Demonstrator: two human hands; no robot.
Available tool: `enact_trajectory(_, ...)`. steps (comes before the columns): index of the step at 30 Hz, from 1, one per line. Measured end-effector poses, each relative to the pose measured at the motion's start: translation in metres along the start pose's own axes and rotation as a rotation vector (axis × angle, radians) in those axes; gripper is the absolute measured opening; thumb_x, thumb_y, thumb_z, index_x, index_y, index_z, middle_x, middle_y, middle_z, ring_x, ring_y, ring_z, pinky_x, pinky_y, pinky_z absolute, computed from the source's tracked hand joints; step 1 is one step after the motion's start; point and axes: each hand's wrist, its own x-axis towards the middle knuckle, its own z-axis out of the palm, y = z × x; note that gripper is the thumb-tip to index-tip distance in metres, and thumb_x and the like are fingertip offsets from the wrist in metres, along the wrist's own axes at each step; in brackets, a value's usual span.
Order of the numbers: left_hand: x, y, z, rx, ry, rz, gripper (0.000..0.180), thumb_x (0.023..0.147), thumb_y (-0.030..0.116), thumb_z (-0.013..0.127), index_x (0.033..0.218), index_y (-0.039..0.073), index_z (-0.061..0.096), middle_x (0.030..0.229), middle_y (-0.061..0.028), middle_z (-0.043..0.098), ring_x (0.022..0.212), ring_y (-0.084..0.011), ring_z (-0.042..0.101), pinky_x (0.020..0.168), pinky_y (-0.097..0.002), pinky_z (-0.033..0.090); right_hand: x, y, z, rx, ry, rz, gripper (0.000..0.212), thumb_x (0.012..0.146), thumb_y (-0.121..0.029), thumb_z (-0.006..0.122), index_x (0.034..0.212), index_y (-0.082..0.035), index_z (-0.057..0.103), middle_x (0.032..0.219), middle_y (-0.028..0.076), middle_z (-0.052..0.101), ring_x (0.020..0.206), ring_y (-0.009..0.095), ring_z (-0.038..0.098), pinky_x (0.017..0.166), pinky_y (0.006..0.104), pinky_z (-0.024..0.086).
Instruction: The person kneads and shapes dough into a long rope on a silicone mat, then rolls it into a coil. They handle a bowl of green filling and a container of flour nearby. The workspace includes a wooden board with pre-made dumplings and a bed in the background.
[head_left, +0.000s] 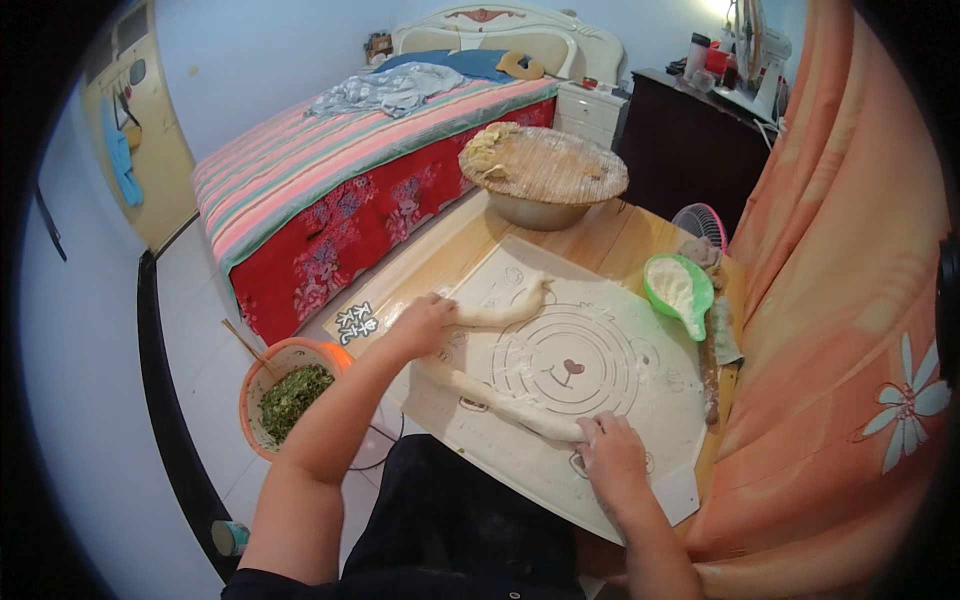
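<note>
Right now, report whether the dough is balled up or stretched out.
Stretched out: the dough lies in long strips on the mat.

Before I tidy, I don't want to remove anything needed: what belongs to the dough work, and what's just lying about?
Seemingly part of it:
dough, touched by left hand and right hand
printed mat
green scoop of white powder
probably the chopped greens

Just lying about:
neck pillow
crumpled blanket
hanging blue cloth

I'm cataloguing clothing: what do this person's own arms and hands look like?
The left hand and right hand are gloveless, the forearms bare. A short dark sleeve shows on the left arm; any right sleeve is out of view.
</note>
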Motion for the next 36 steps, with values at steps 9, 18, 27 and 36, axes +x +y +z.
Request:
enact_trajectory(9, 0.038, 0.063, 0.016, -0.031, 0.144, -0.096, 0.070, 0.079, 0.042, 0.067, 0.134, 0.006, 0.046, 0.130, -0.0138, 0.050, 0.122, -0.0299, 0.046, 0.102, -0.0413, 0.037, 0.021, -0.015, -0.013, 0.053, -0.042, -0.053, 0.037, 0.077, -0.020, 0.069, 0.111, -0.007, 0.060, 0.102, 0.009, 0.055, 0.096, 0.028, 0.053, 0.080, 0.0389, 0.046)
enact_trajectory(18, 0.117, 0.090, 0.047, -0.281, 0.038, 0.412, 0.044, 0.076, 0.006, 0.062, 0.120, 0.010, 0.058, 0.111, -0.0109, 0.061, 0.104, -0.0327, 0.055, 0.088, -0.0404, 0.046, 0.036, 0.001, -0.015, 0.041, -0.274, -0.033, 0.033, 0.076, -0.017, 0.069, 0.106, -0.009, 0.061, 0.101, 0.008, 0.056, 0.096, 0.028, 0.055, 0.079, 0.0389, 0.048)
enact_trajectory(27, 0.025, 0.121, 0.008, -0.399, 0.187, 0.425, 0.038, 0.081, 0.012, 0.062, 0.119, 0.006, 0.058, 0.116, -0.0106, 0.061, 0.107, -0.0304, 0.056, 0.095, -0.0407, 0.042, 0.038, -0.006, -0.019, 0.030, -0.228, 0.034, 0.030, 0.078, -0.017, 0.066, 0.107, -0.009, 0.062, 0.103, 0.008, 0.058, 0.097, 0.029, 0.055, 0.080, 0.0399, 0.049)
enact_trajectory(36, -0.054, 0.136, 0.049, -0.197, 0.323, 0.235, 0.032, 0.085, 0.024, 0.061, 0.114, 0.008, 0.060, 0.116, -0.0095, 0.061, 0.108, -0.0273, 0.057, 0.097, -0.0424, 0.041, 0.027, -0.013, 0.007, -0.014, 0.014, -0.013, 0.029, 0.077, -0.012, 0.066, 0.105, -0.008, 0.059, 0.105, 0.008, 0.057, 0.099, 0.029, 0.055, 0.080, 0.0399, 0.049)
